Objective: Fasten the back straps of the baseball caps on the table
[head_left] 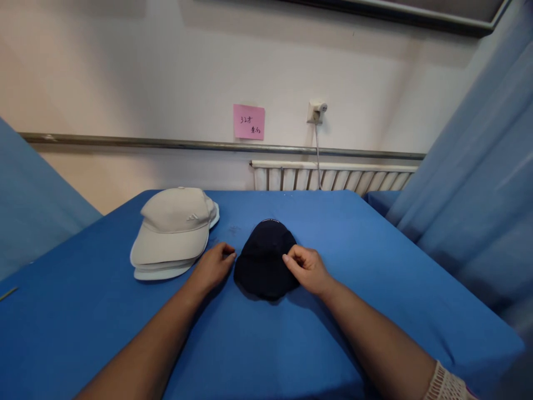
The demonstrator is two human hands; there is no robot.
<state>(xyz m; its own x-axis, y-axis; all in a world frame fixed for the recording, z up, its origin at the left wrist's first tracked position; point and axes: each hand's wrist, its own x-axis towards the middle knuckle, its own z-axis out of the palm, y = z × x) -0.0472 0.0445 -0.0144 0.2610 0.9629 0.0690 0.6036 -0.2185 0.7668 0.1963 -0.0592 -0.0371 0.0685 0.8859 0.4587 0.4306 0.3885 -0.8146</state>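
Observation:
A black cap lies on the blue-covered table in front of me, its brim side toward me. My right hand has the cap's right edge pinched between thumb and fingers. At the cap's left edge is my left hand, its fingers loosely curled and the thumb a little apart from them. Nothing shows in its grasp, and whether its fingertips touch the cap is hard to tell. Beyond my left hand sits a stack of light caps, the top one beige with a small logo.
The blue cover spreads over the table. Blue curtains hang at both sides. Behind stand a white radiator and a metal rail. On the wall are a pink note and a plugged-in socket.

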